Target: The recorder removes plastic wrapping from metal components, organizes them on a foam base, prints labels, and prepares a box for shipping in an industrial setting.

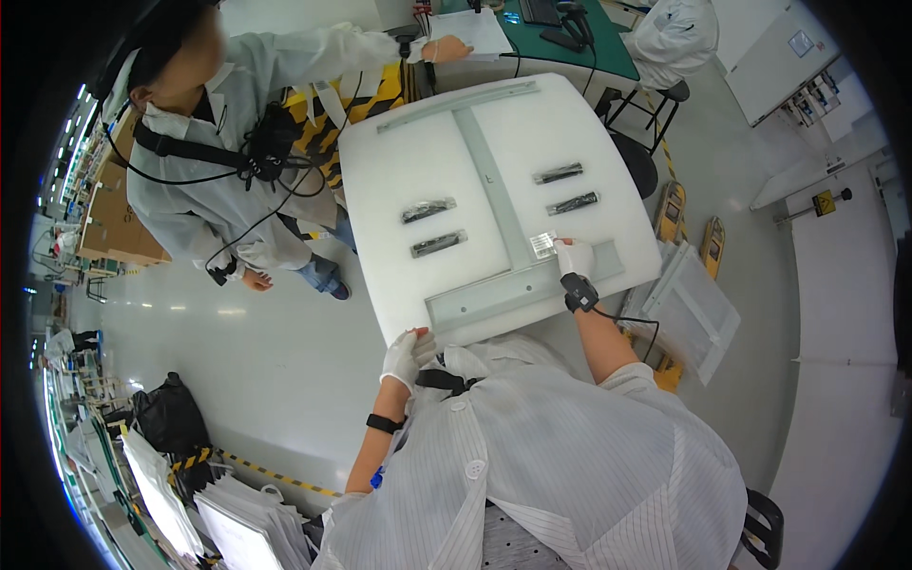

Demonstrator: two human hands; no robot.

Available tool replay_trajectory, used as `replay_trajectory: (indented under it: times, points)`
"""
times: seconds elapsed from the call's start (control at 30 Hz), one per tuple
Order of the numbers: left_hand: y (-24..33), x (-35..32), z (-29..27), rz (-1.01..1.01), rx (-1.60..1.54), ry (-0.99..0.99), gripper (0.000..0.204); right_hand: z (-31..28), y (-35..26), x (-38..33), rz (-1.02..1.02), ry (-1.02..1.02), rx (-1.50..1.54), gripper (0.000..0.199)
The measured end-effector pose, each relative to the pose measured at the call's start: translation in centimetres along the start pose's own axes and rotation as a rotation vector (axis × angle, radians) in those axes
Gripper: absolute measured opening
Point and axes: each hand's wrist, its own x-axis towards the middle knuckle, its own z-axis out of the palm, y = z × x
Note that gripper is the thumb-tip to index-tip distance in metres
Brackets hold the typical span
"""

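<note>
A large white foam panel (380, 275) lies in front of me with grey metal strips set into it. My right hand (577, 258), in a white glove with bare fingertips, pinches the right edge of a small white printed label (542, 245). The label is over the lower end of the long middle strip (489, 180), close to the wide near strip (494, 296). At the panel's near left corner is my left hand (407, 359), gloved likewise, with its fingers reaching to the edge. Black plastic-wrapped pieces lie in pairs, left (438, 243) and right (573, 203).
A person (228, 142) stands at the far left, one hand on papers (475, 36) on a green-topped desk (608, 52). Another person sits at the far right. A flat panel (689, 309) leans by yellow pallet-truck forks (712, 245) on the right. Stacked white sheets (252, 522) stand low left.
</note>
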Motion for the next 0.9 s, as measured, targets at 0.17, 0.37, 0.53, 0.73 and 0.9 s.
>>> replay_trajectory:
  times: [0.17, 0.37, 0.53, 0.73, 0.9]
  points:
    - [-0.1, -0.1, -0.6, 0.000, -0.012, 0.003, 0.034, -0.2, -0.9, -1.6, -0.061, -0.006, -0.089, 0.028]
    - [0.6, -0.8, -0.9, -0.023, 0.044, -0.002, 0.033, -0.6, -1.8, -3.2, -0.247, 0.080, -0.519, 0.042]
    - [0.9, 0.0, -2.5, 0.030, 0.013, -0.018, 0.034, 0.3, -1.1, -1.2, -0.128, 0.215, -0.372, 0.041]
    - [0.8, 0.9, -5.6, 0.026, -0.055, 0.057, 0.035, 1.8, -8.8, -4.8, -0.554, 0.110, -0.415, 0.048]
    - [0.7, 1.9, -7.5, 0.004, -0.089, 0.065, 0.034, 8.6, -13.6, -4.4, -0.574, -0.237, -0.437, 0.064]
